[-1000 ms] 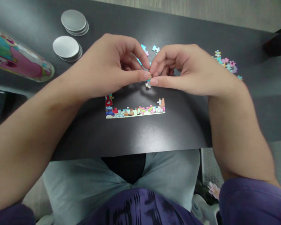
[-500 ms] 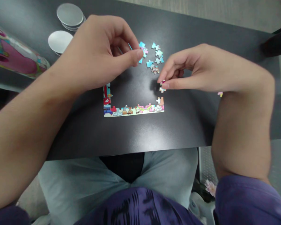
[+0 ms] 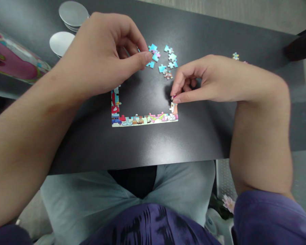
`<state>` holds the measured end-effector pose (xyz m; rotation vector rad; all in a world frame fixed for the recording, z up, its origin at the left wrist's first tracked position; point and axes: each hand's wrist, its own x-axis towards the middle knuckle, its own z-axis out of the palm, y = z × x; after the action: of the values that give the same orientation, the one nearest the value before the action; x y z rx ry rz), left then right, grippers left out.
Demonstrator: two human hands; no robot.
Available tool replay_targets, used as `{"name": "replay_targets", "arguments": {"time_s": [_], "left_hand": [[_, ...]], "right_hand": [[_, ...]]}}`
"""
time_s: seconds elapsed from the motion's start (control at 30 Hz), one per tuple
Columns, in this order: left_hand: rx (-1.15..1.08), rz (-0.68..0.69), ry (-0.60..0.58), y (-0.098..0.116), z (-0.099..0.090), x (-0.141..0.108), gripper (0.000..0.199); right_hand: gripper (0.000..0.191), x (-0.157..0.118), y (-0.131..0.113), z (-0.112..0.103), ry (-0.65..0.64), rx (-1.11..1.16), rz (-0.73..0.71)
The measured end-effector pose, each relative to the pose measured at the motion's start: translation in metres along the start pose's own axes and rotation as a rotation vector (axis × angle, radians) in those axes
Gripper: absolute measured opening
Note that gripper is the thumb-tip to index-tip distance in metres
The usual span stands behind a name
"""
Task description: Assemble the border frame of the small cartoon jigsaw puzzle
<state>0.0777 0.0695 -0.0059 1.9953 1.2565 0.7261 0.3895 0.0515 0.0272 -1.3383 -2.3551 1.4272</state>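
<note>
My right hand point(image 3: 196, 81) pinches a small puzzle piece point(image 3: 173, 97) between thumb and fingertips, at the upper end of the right side of a partly joined puzzle border point(image 3: 142, 120). Most of that piece is covered by the fingers. The border shows a bottom row with cartoon feet and two short sides. My left hand point(image 3: 119, 51) hovers above the upper left, fingers curled and thumb close to the forefinger; whatever may be between them is hidden. Just beyond its thumb lie loose blue puzzle pieces point(image 3: 155, 57). More loose pieces point(image 3: 172, 57) lie between the hands.
Round silvery discs point(image 3: 73, 13) are stacked at the back left, near a colourful printed container point(image 3: 12, 58). A few pieces point(image 3: 235, 56) lie beyond my right wrist. A dark object point(image 3: 301, 46) stands at the right edge of the black table point(image 3: 142, 146).
My right hand has come down slightly, bringing its puzzle piece from above the border's right side to its upper end. My left hand has shifted a little left, uncovering more blue pieces.
</note>
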Motion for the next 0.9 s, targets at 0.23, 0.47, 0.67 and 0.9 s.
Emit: {"name": "replay_targets", "arguments": {"time_s": [0.23, 0.47, 0.67, 0.9], "left_hand": [[0.004, 0.012, 0.003, -0.001, 0.0, 0.001, 0.027], [0.077, -0.006, -0.037, 0.001, -0.003, 0.0, 0.044], [0.075, 0.018, -0.027, -0.001, -0.004, 0.001, 0.055], [0.035, 0.028, -0.001, -0.007, -0.003, 0.003, 0.037]], "right_hand": [[0.021, 0.0, 0.002, 0.001, 0.002, 0.003, 0.016], [0.024, 0.003, 0.008, -0.002, -0.024, 0.011, -0.029], [0.025, 0.006, 0.011, -0.001, -0.005, 0.022, -0.022], [0.028, 0.003, 0.009, -0.001, 0.076, 0.035, -0.025]]}}
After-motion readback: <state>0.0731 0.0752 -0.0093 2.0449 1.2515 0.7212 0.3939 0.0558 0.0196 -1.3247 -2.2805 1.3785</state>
